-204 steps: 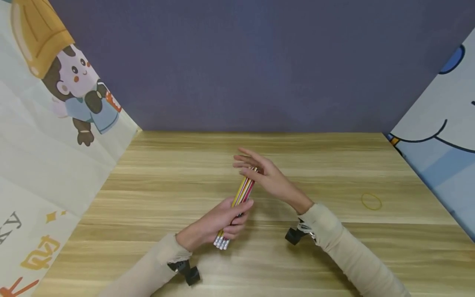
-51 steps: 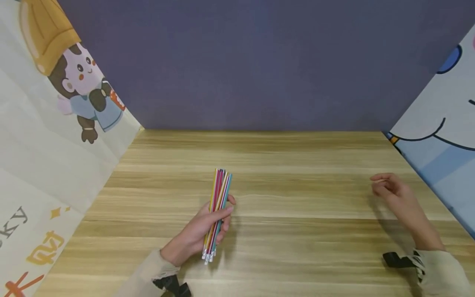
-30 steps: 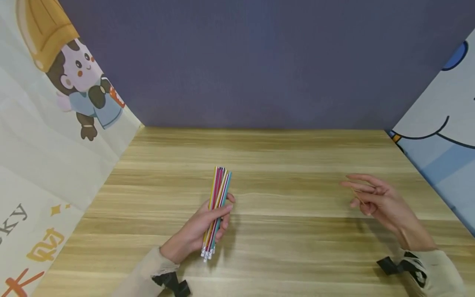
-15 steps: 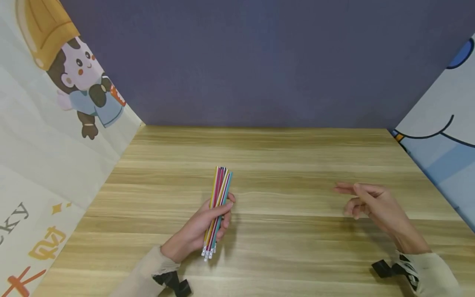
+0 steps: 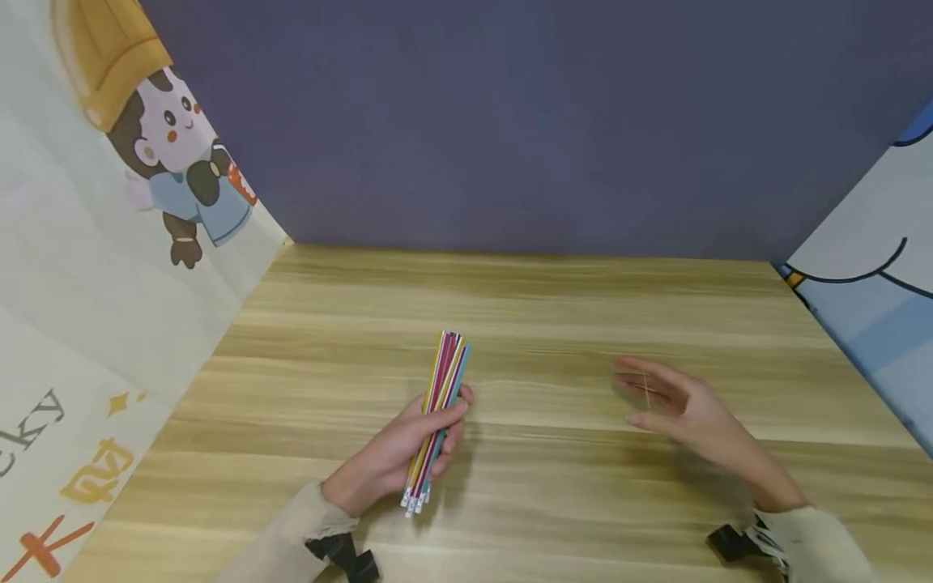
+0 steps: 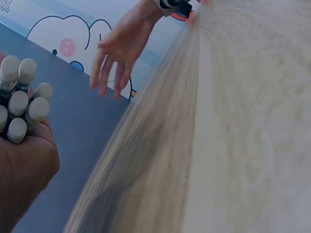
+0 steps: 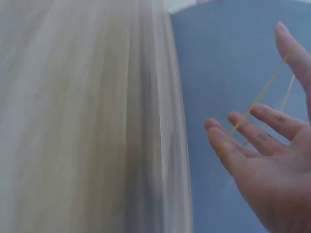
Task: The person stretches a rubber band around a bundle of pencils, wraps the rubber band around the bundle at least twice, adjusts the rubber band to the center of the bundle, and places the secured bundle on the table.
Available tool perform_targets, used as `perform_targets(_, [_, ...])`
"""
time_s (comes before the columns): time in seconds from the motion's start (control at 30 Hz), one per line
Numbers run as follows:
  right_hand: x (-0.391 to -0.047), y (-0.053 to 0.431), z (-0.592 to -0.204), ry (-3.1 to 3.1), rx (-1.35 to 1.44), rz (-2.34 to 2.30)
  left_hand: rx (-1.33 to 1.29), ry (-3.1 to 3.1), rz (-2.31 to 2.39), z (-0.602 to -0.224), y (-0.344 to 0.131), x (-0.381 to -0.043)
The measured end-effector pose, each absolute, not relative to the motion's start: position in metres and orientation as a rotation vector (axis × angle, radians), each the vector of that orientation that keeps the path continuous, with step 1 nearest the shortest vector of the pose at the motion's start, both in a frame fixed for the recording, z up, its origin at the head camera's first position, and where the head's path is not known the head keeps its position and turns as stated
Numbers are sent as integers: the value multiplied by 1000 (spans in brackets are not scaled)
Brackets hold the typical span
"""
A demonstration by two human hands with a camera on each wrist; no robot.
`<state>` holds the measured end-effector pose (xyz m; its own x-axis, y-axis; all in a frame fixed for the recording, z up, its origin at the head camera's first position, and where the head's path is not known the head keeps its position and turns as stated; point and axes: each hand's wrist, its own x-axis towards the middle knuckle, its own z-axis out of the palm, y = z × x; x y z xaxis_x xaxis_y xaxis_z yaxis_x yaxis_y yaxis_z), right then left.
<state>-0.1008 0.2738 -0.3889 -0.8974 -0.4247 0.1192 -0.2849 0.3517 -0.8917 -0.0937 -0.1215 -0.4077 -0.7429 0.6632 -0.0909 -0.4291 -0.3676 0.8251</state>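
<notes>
My left hand (image 5: 394, 449) grips a bundle of pencils (image 5: 446, 376) with striped barrels in yellow, pink, white and teal, thumb across the front. The pencils slant up and away, their eraser ends (image 6: 18, 103) toward me and clustered in the left wrist view. To the right, my right hand (image 5: 703, 417) is held above the table, fingers and thumb spread apart. A thin yellow rubber band (image 7: 265, 87) is looped over that thumb and the fingers, stretched taut between them. A gap separates the right hand from the pencils.
The wood-grain table (image 5: 539, 502) lies under both hands. A dark blue-grey panel (image 5: 510, 129) closes the back. Printed cartoon sheets flank the left (image 5: 66, 267) and right (image 5: 875, 202) sides. A black camera mount (image 5: 342, 555) sits on each wrist.
My right hand has picked the rubber band off the table at the right, spread it over its fingers and moved left toward the pencils. The left hand keeps its grip, nearly still lately.
</notes>
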Motion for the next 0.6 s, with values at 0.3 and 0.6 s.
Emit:
perform_targets(0.3, [-130, 195, -363, 2425, -914, -1430, 405, 1141, 2140, -404, -124, -90])
perform_targets(0.6, [-157, 108, -356, 2219, -1069, -1556, 410, 1159, 2137, -404, -121, -89])
